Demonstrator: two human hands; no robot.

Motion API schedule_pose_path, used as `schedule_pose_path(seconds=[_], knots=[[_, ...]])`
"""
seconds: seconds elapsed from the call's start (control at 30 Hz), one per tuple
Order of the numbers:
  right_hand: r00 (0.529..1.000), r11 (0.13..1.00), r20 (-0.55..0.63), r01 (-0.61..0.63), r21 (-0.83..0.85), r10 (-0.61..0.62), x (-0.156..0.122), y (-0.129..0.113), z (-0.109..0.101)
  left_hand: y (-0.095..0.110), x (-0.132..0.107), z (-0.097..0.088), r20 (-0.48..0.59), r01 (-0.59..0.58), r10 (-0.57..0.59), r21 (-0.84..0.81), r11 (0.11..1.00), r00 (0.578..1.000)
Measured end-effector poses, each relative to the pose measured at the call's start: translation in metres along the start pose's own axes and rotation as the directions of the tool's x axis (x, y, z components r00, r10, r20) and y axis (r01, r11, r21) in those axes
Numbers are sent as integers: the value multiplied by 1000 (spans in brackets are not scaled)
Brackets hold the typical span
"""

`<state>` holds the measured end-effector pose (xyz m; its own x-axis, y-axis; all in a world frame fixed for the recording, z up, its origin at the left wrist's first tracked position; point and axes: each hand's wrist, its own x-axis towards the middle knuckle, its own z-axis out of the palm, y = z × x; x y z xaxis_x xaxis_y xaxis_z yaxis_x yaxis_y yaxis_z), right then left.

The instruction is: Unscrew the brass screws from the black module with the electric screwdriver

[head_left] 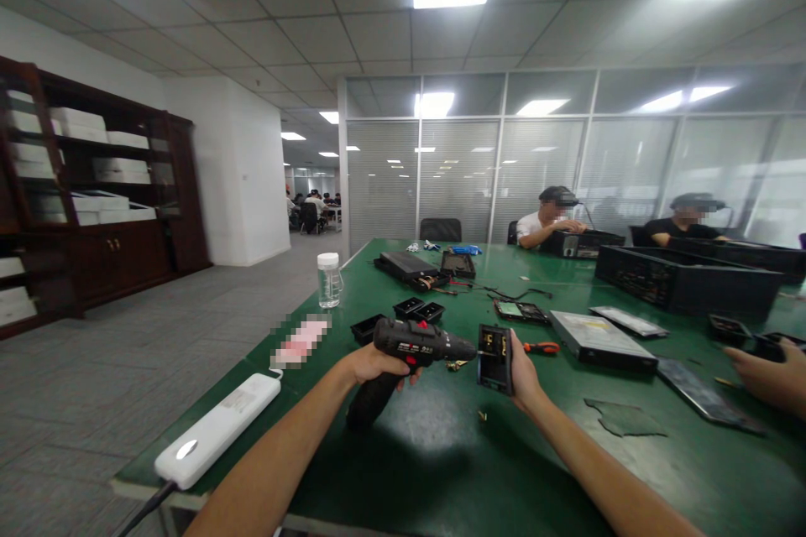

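Observation:
My left hand [371, 362] is wrapped around the grip of a black cordless drill [409, 341], which points right. In my right hand [524, 376] I hold a small black plastic housing [494, 382], tilted up, with brass-coloured metal parts inside it. The drill's nose is right beside the housing's left edge; whether the bit touches inside, I cannot tell. Below them on the green table [428, 470] lies a small brass piece [483, 416], and more small brass pieces [456, 367] sit behind the drill. Several similar black housings [408, 307] stand behind the drill.
Right of my hands lie an orange-handled screwdriver [542, 347], a disc drive [603, 341] and a metal strip [709, 398]. A co-worker's hand [771, 371] is at the right edge. A white power strip [220, 428] and a clear bottle [328, 281] stand left. Computer cases [680, 281] stand behind.

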<state>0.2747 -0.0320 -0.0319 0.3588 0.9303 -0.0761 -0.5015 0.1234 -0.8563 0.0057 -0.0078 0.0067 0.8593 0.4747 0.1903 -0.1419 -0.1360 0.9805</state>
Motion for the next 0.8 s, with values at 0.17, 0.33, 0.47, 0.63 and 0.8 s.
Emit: schedule_pose_path(seconds=[0.17,0.33,0.47,0.63,0.8], knots=[[1000,1000,20,2,-21,-1,1,1,-1,-2,0,-1,-9,4,-4,4,1000,1000],[1000,1000,26,-4,-14,5,-1,-1,0,-2,0,-1,-12,10,-10,0,1000,1000],[1000,1000,13,8,-9,-8,-1,0,1,-2,0,0,-6,4,-4,-6,1000,1000],[999,1000,31,-8,-28,9,0,1,-1,-1,0,0,-12,23,-23,0,1000,1000],[1000,1000,20,-12,-29,13,1,1,-2,-1,0,0,-11,12,-12,-7,1000,1000]])
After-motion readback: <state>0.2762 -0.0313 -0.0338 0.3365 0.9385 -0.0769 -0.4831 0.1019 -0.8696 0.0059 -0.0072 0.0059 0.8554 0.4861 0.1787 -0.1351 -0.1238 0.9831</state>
